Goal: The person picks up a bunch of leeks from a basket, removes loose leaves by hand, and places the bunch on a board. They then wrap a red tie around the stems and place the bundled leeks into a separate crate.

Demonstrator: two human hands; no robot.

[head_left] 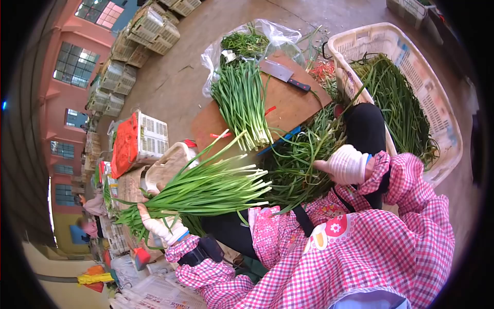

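Clearly, scallion bunch (206, 190) — long green leaves, trimmed pale ends.

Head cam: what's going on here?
A person in white gloves and pink checked sleeves is handling green onions. The left hand grips a bunch of green onions; the right hand rests on a loose heap of greens. A trimmed bundle and a cleaver lie on the wooden board, a basket alongside.
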